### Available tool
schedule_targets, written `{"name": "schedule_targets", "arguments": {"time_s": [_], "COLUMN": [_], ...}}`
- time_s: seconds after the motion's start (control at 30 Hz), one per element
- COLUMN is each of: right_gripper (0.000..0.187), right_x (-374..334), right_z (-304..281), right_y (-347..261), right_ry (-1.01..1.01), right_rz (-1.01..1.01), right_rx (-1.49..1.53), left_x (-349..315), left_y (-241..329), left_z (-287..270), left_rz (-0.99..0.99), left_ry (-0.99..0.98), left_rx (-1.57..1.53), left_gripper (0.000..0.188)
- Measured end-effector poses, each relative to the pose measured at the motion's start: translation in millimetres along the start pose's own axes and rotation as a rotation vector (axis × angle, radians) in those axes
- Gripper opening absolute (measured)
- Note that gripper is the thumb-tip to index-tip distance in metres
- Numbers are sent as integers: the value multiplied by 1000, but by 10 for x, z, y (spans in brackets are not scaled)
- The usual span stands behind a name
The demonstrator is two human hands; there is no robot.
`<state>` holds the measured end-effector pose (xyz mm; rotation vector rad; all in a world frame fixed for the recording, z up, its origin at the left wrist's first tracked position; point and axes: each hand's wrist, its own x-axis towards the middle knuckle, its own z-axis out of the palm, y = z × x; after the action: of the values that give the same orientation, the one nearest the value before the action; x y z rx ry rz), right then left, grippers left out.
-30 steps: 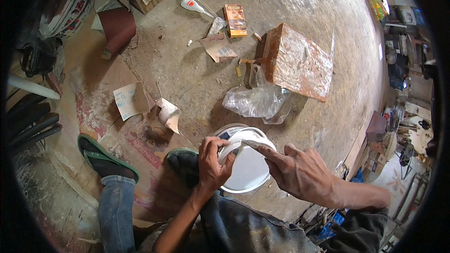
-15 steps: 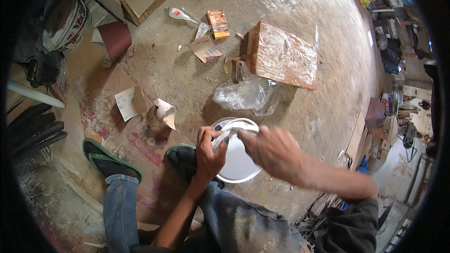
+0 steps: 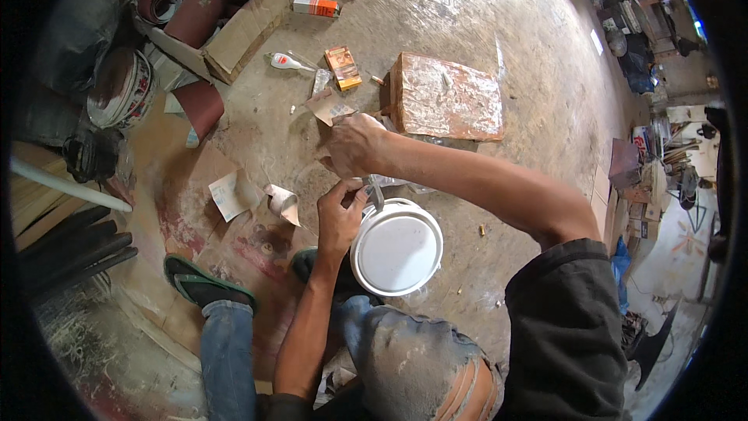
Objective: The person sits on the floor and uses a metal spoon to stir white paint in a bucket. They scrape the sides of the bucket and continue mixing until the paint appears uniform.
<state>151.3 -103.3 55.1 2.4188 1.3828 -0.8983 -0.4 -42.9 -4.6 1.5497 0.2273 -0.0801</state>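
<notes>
A round white lidded bucket (image 3: 396,253) stands upright between my legs. My left hand (image 3: 340,214) is at its far-left rim, thumb and fingers pinched on a narrow light-grey strip (image 3: 376,195) that curves up from the lid's edge. Just beyond it, my right hand (image 3: 354,144) is raised with fingers curled in; whether it grips the strip's far end is hidden. Under and beyond this hand lie a torn piece of sandpaper (image 3: 329,106) and a clear plastic bag (image 3: 391,182), mostly covered by my arm.
A whitish-crusted brown block (image 3: 448,97) sits ahead. Around it on the floor are an orange-yellow box (image 3: 343,68), a white bottle (image 3: 287,61) and sandpaper scraps (image 3: 234,195). At the far left, a cardboard box (image 3: 248,27) holds sandpaper rolls, near a paint-stained bucket (image 3: 121,90).
My right hand has moved from the bucket's rim forward and left, its arm now stretched across the view. My left hand remains by the rim. More of the lid shows.
</notes>
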Motion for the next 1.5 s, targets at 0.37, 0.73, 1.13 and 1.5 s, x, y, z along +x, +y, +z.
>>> {"name": "schedule_targets", "arguments": {"time_s": [0.37,0.73,1.13,1.5], "right_gripper": [38,46,27,59], "right_x": [359,216,-1148,-2136], "right_z": [805,946,-109,1647], "right_y": [53,215,-87,-104], "right_ry": [425,907,1192,1011], "right_rz": [-35,313,552,1227], "right_rx": [562,1134,669,1251], "left_x": [41,136,-123,-160], "left_y": [-455,-336,-48,168], "left_z": [82,228,-16,259], "left_rz": [-174,-191,-38,479], "left_ry": [-24,-26,-346,-450], "left_rx": [-54,-14,2,683], "left_gripper": [20,23,35,41]}}
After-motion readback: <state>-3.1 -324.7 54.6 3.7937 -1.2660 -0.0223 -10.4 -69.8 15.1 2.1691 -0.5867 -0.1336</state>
